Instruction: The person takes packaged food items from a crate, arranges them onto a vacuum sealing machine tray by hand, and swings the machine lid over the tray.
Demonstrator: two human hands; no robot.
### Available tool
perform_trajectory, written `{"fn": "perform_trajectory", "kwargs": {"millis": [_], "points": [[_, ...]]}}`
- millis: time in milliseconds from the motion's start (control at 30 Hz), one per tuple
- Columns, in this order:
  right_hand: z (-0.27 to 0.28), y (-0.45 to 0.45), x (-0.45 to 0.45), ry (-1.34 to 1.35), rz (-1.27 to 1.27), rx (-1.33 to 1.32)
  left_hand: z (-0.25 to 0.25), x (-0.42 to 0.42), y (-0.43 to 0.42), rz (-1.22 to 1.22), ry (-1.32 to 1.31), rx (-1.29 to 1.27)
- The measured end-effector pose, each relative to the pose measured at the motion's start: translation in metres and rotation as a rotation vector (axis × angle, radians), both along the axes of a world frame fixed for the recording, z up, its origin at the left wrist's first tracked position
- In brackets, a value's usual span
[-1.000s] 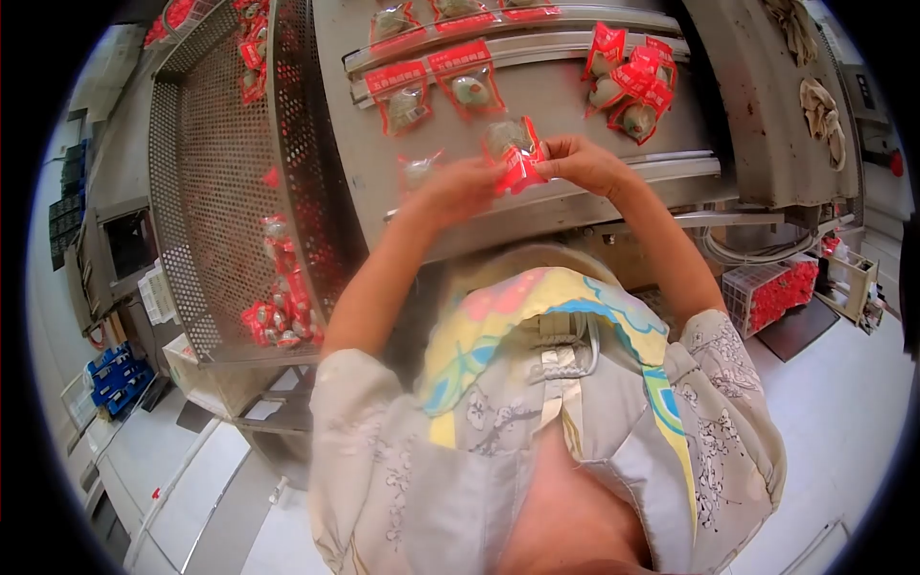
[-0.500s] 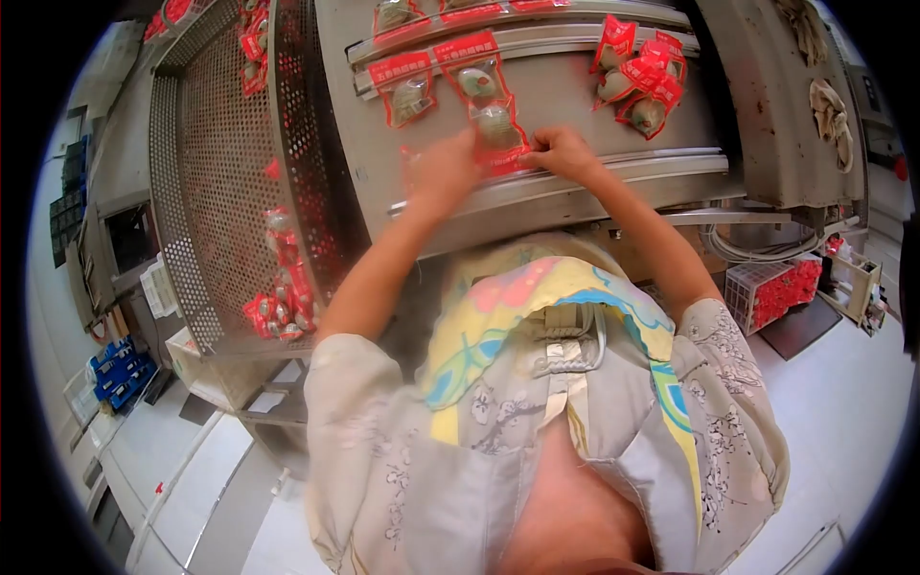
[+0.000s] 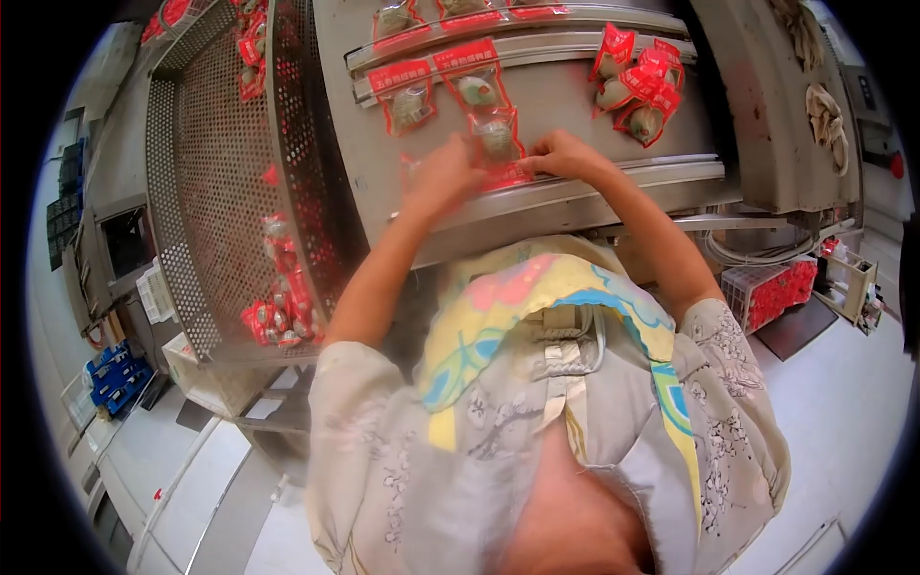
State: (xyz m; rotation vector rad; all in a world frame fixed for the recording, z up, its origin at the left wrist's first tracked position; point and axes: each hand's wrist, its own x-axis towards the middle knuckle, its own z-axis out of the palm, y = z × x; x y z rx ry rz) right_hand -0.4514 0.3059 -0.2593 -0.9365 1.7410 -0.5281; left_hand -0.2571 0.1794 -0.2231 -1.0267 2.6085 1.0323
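Observation:
A red-and-clear pouch (image 3: 496,139) with an egg-like item inside lies at the metal bar (image 3: 623,176) along the front edge of the steel surface. My right hand (image 3: 567,156) pinches its lower right corner. Beside its lower left side is my left hand (image 3: 447,174), its fingers smeared by motion. Another pouch (image 3: 410,169) is partly hidden behind that hand. Farther back, two pouches (image 3: 408,103) (image 3: 476,88) lie side by side with their red ends on the second bar (image 3: 532,53).
Several loose pouches (image 3: 640,86) are piled at the right of the surface. More lie along the back bar. A perforated metal bin (image 3: 216,182) with red pouches stands at the left. A basket of red packs (image 3: 776,291) is low at the right.
Over the last second, the pouch between my hands has gone from being held up to lying at the front bar. My left hand has shifted slightly since the middle frame.

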Motion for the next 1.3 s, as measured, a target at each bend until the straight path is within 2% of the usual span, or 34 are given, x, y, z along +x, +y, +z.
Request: {"fn": "perform_trajectory", "kwargs": {"millis": [67, 167, 267, 367, 467, 567, 667, 800, 833, 933, 1033, 1100, 1133, 1167, 1200, 1267, 1300], "points": [[-0.004, 0.0, 0.003, 0.106, 0.008, 0.034, -0.013, 0.0, 0.0, 0.106, -0.009, -0.051], [-0.001, -0.001, 0.006, 0.25, 0.141, 0.031, -0.012, -0.002, 0.006, 0.077, -0.106, -0.226], [0.013, 0.0, 0.008, 0.292, 0.226, 0.045, -0.012, 0.003, 0.012, 0.012, -0.209, -0.251], [0.012, 0.004, 0.006, 0.229, 0.138, -0.011, -0.012, 0.011, 0.016, -0.018, -0.091, -0.33], [-0.007, 0.009, 0.008, 0.156, 0.037, -0.061, 0.009, 0.015, 0.033, 0.037, 0.307, -0.372], [-0.007, 0.012, 0.013, 0.191, -0.002, -0.068, 0.016, 0.018, 0.043, -0.25, 0.516, -0.343], [-0.013, 0.017, 0.013, 0.211, 0.051, -0.074, -0.022, 0.025, 0.058, -0.351, 0.389, -0.306], [0.008, 0.02, -0.009, 0.247, -0.065, -0.242, -0.012, 0.024, 0.063, -0.387, 0.473, -0.389], [0.001, 0.02, -0.023, 0.308, -0.19, -0.423, -0.01, 0.023, 0.063, -0.377, 0.458, -0.368], [0.063, 0.002, -0.064, 0.652, -0.487, -0.679, 0.001, 0.018, 0.065, -0.343, 0.427, -0.262], [0.078, -0.019, -0.115, 1.328, -0.408, -0.802, 0.025, -0.002, 0.059, -0.282, 0.444, -0.103], [0.075, -0.024, -0.13, 1.125, -0.257, -0.333, 0.029, -0.029, 0.055, -0.206, 0.414, -0.022], [0.074, -0.025, -0.136, 1.01, -0.185, -0.105, 0.024, -0.048, 0.053, -0.155, 0.525, -0.09], [0.076, -0.022, -0.14, 0.766, -0.23, -0.128, 0.013, -0.073, 0.05, -0.103, 0.639, -0.156], [0.065, -0.017, -0.145, 0.687, -0.266, -0.229, 0.0, -0.099, 0.046, -0.048, 0.754, -0.219], [0.035, -0.005, -0.152, 0.524, -0.326, -0.42, -0.024, -0.149, 0.037, 0.017, 0.704, -0.202], [0.043, 0.001, -0.147, 0.437, -0.405, -0.488, -0.03, -0.172, 0.037, 0.07, 0.77, -0.107]]}}
